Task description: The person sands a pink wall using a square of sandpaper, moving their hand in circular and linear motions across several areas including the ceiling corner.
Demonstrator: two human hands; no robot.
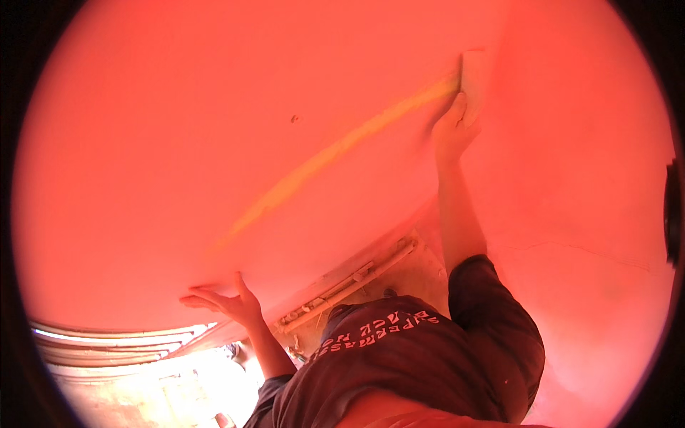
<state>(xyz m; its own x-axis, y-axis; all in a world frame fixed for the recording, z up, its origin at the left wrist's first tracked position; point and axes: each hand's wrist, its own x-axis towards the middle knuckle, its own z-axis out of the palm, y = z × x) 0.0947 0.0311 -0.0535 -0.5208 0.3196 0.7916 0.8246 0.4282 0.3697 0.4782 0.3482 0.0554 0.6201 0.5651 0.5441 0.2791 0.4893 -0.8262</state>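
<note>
In the upper right, my right hand (455, 128) grips a flat, pale rectangular piece (473, 80), perhaps a sanding block or pad. The piece is held up at the red wall (176, 139), near the corner with the right-hand wall. My thumb lies along its lower left edge; the other fingers are partly hidden. An orange-yellow streak (321, 158) runs slantwise over the wall and reaches this piece; whether it is paint or light I cannot tell. At the lower left, my left hand (235, 305) is at the wall with fingers spread, holding nothing.
Pipes (353, 289) run low along the wall's foot. Horizontal bars or slats (112, 342) and a bright opening (214, 385) lie at lower left. The right-hand wall (578, 203) bears a thin crack. A small hole (295, 119) marks the main wall.
</note>
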